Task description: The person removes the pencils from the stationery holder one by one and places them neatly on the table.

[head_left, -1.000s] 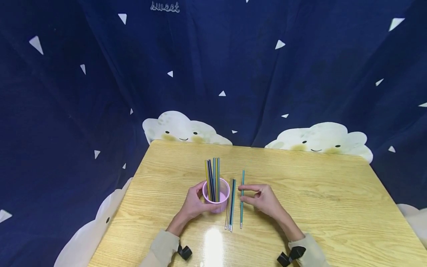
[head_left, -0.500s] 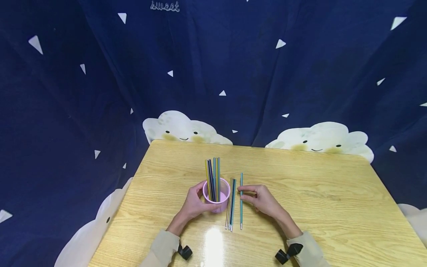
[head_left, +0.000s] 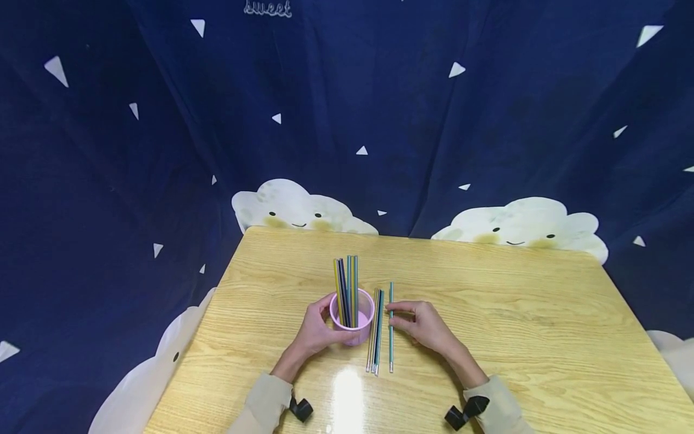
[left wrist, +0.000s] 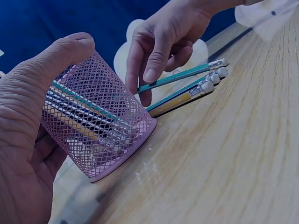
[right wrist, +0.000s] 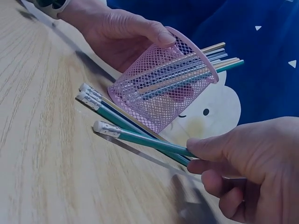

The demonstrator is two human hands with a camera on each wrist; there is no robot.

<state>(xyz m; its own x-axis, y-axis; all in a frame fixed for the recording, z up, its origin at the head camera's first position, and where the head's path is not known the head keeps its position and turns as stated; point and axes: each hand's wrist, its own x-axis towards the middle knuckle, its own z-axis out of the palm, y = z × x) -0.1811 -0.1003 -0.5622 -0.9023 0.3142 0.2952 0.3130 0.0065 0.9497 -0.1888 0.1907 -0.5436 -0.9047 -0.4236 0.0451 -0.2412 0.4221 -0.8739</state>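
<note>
Between hands (head_left: pixel 318 330) (head_left: pixel 425 325), left gripping one cup (left wrist: pixel 100 121), right pinching one pencil (head_left: pixel 391 343), lie perhaps three more pencils (head_left: pixel 376 331).

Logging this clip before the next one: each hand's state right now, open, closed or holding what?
Left hand: closed around the pink mesh cup.
Right hand: closed, pinching one teal pencil.

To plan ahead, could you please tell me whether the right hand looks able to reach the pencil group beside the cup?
Probably yes: the right hand is near the pencil group, though the green pencil it pinches is between them.
</note>
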